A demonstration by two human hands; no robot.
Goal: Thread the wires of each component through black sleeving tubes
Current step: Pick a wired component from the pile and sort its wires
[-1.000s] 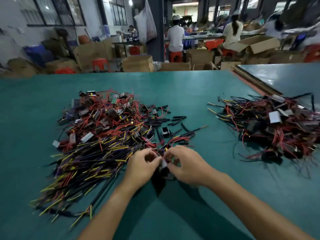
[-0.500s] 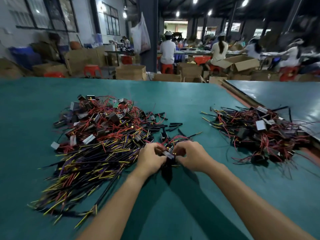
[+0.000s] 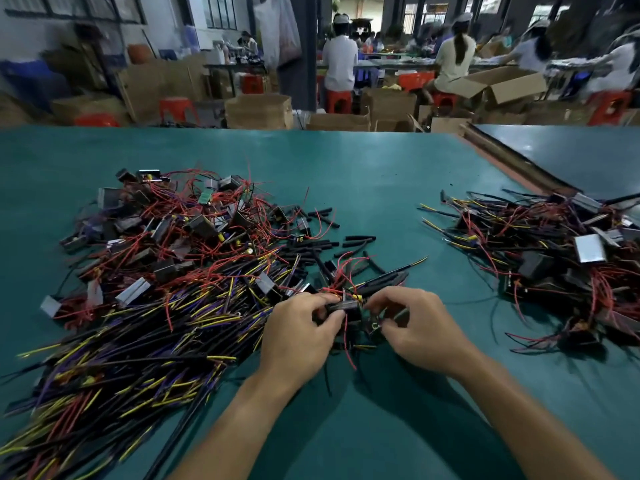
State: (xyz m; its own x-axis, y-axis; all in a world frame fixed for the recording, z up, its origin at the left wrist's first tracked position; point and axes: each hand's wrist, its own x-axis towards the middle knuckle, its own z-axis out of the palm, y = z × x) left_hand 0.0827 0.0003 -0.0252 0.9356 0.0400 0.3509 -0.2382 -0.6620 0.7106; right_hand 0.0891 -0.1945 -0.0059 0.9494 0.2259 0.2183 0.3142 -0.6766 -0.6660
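My left hand and my right hand meet at the middle of the green table. Between them sits a small black component with red wires; my left fingers curl round it. My right fingers pinch at its wires, and what they hold is blurred. Loose black sleeving tubes lie just beyond the hands. A big pile of components with red, yellow and purple wires spreads to the left.
A second pile of wired components lies at the right, near the table's raised edge. Behind the table are cardboard boxes, red stools and seated people at other benches.
The view has tilted slightly. Both hands stay together on the component, and the right hand has shifted a little to the right along its wires.
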